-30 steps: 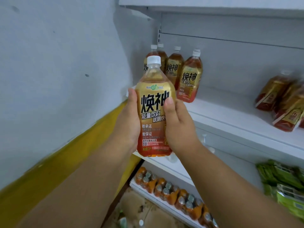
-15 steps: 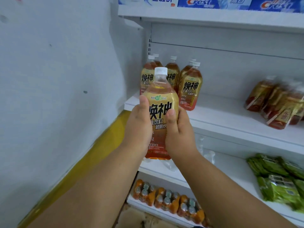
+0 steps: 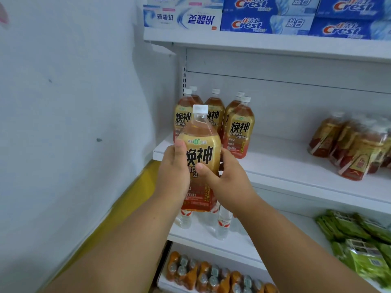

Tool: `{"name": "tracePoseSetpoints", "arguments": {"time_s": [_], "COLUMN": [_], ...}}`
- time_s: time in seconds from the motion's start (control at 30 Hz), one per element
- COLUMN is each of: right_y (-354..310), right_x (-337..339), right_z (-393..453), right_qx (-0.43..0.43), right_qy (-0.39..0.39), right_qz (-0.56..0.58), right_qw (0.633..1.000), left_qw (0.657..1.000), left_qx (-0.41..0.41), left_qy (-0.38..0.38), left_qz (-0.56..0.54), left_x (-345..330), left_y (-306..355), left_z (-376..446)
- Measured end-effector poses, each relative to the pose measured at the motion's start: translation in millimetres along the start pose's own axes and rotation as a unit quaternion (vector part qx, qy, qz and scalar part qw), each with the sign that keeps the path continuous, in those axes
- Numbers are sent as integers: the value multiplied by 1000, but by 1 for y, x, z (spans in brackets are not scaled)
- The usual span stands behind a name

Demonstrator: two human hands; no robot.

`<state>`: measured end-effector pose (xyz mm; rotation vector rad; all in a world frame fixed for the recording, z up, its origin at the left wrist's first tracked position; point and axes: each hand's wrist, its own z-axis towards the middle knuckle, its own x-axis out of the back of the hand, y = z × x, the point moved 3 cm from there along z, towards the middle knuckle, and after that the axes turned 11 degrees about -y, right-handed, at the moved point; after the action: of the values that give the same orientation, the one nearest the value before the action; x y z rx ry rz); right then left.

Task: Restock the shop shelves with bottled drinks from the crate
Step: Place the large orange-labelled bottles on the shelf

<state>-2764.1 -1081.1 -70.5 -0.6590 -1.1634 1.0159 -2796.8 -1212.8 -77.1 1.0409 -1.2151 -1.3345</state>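
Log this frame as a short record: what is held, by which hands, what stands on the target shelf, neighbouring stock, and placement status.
held item: amber plastic drink bottle with white cap and gold label, upright
left hand: grips the bottle's left side
right hand: grips its right side, thumb across the label
target shelf: white metal shelf, with a cluster of matching amber bottles standing at its left end
shelf above: blue toothpaste boxes
shelf below: clear water bottles, green packets
status: held bottle in front of the shelf edge, not yet set down
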Motion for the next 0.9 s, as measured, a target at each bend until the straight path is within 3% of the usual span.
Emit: {"name": "tracePoseSetpoints", "arguments": {"time_s": [0.23, 0.33, 0.53, 0.7, 0.9], "right_y": [36, 55, 84, 96, 105], "right_x": [21, 32, 35, 36, 35], "right_z": [48, 76, 117, 140, 159], "right_qx": [-28, -22, -22, -13, -51], "right_qy": [19, 41, 69, 83, 61], "right_qz": [2, -37, -69, -96, -156], "right_qw": [999, 998, 995, 992, 985], "left_qw": [995, 980, 969, 974, 968], "left_qx": [11, -17, -46, -57, -58], "left_qy": [-60, -90, -64, -56, -15], "left_qz": [81, 177, 236, 211, 242], "left_x": [-13, -18, -23, -25, -29], "left_y": [0, -6, -16, -26, -32], "left_z": [56, 86, 136, 163, 183]}}
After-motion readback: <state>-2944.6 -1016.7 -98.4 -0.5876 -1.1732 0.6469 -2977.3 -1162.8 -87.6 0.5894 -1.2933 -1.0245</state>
